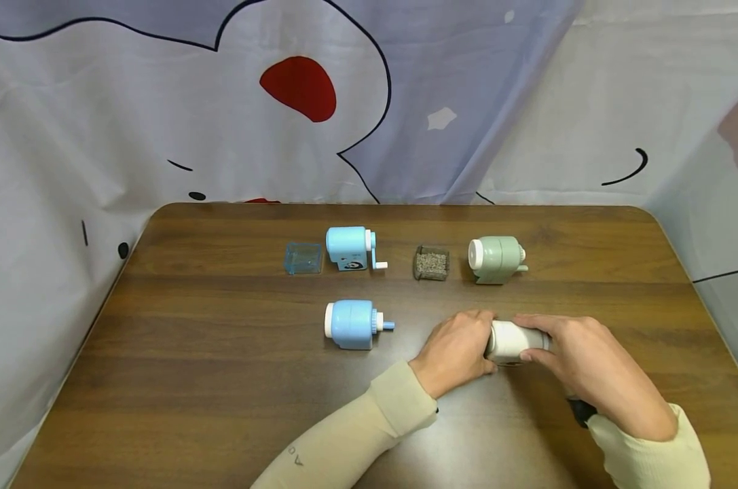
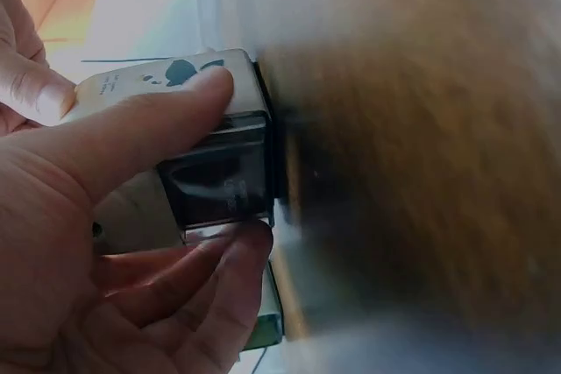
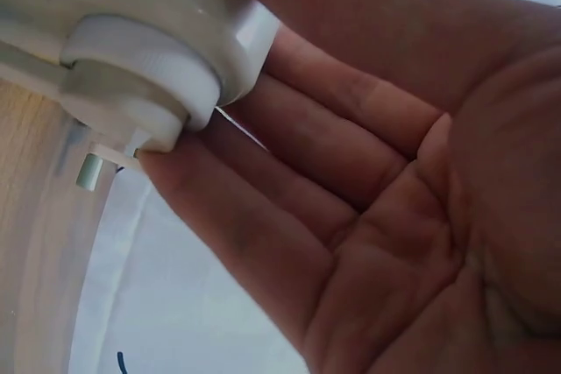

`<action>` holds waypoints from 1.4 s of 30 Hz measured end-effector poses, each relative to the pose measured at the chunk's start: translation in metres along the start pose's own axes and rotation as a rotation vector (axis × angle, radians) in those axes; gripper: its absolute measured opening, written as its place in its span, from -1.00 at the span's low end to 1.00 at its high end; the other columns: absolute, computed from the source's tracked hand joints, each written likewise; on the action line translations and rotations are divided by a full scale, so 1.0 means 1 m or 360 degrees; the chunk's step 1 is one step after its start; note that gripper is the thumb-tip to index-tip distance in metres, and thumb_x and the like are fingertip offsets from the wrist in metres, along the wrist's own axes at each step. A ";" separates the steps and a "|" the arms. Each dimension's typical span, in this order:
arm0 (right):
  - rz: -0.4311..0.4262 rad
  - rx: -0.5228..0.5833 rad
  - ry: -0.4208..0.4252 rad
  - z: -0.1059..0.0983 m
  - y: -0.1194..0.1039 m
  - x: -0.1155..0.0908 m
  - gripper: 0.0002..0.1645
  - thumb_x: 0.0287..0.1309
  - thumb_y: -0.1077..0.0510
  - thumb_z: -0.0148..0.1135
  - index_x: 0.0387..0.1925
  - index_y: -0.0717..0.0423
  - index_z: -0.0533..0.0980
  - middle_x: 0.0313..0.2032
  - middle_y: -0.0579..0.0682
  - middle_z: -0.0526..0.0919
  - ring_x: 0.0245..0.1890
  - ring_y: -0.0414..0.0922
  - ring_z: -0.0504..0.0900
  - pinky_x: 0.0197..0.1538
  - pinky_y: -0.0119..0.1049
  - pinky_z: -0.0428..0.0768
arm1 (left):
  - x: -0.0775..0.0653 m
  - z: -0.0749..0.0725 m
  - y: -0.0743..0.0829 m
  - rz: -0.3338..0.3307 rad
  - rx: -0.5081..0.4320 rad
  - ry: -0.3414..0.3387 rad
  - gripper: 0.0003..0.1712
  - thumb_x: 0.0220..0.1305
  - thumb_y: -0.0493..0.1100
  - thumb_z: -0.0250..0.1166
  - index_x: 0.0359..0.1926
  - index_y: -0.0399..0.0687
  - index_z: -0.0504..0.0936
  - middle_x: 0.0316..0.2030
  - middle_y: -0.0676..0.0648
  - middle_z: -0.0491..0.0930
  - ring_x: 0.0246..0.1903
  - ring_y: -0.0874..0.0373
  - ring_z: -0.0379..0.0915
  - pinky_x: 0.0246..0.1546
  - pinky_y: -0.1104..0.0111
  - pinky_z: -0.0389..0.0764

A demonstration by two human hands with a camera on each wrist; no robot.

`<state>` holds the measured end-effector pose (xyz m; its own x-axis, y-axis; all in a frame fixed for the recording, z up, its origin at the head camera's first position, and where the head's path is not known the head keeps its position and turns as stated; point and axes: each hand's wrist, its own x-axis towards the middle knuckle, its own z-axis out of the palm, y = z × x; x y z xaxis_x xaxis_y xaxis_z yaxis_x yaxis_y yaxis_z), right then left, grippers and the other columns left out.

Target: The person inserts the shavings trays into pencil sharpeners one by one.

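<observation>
On the right side of the table, both hands hold a white crank pencil sharpener (image 1: pixel 510 341). My left hand (image 1: pixel 455 353) grips one end. In the left wrist view, its thumb lies over the printed body and its fingertips are at the lower edge of the dark see-through shavings drawer (image 2: pixel 219 179), which sits in the sharpener. My right hand (image 1: pixel 588 360) grips the other end, thumb and fingers on opposite sides of the body. In the right wrist view, its fingertips are beside the white ribbed collar (image 3: pixel 149 54) at the crank end.
Behind the hands stands a green sharpener (image 1: pixel 497 260). Left of it are a drawer full of shavings (image 1: pixel 432 263), a light blue sharpener (image 1: pixel 347 247) and a clear blue drawer (image 1: pixel 303 258). Another blue sharpener (image 1: pixel 353 324) stands nearer. A printed cloth (image 1: pixel 466 102) hangs behind the table (image 1: pixel 191 380).
</observation>
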<state>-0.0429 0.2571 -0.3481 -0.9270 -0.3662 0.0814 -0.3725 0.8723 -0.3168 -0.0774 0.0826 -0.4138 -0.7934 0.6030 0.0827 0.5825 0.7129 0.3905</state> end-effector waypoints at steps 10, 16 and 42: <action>-0.0146 0.0002 0.0038 -0.012 -0.002 0.003 -0.40 -0.11 0.04 0.45 0.01 0.18 0.53 -0.07 0.17 0.62 -0.08 0.14 0.57 -0.10 0.08 0.51 | -0.014 -0.031 0.000 0.0098 0.0095 0.0125 0.11 -0.26 0.19 0.53 0.32 -0.12 0.27 0.17 -0.10 0.35 0.00 0.12 0.34 -0.01 0.39 0.45; -0.0165 -0.0081 0.0021 -0.039 -0.009 0.014 -0.36 0.05 -0.07 0.34 0.11 0.18 0.47 0.00 0.20 0.57 0.02 0.18 0.49 -0.03 0.13 0.45 | -0.027 -0.073 -0.003 0.0220 0.0025 0.0224 -0.03 -0.12 0.13 0.49 0.29 -0.10 0.31 0.19 -0.09 0.33 0.09 0.11 0.31 0.10 0.38 0.38; -0.0387 -0.0273 -0.0117 -0.023 -0.049 0.163 -0.14 0.12 -0.10 0.28 0.30 0.29 0.24 0.18 0.25 0.40 0.12 0.15 0.41 0.17 -0.01 0.37 | -0.077 -0.160 -0.278 -0.0324 -0.0081 0.0064 0.38 -0.29 0.37 0.45 0.49 0.24 -0.15 0.44 -0.06 -0.16 0.31 -0.16 0.02 0.13 -0.11 0.25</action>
<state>-0.1772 0.1623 -0.2972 -0.8062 -0.5881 0.0645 -0.5910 0.7958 -0.1315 -0.2059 -0.2193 -0.3818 -0.9007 0.4332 0.0335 0.4009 0.7989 0.4484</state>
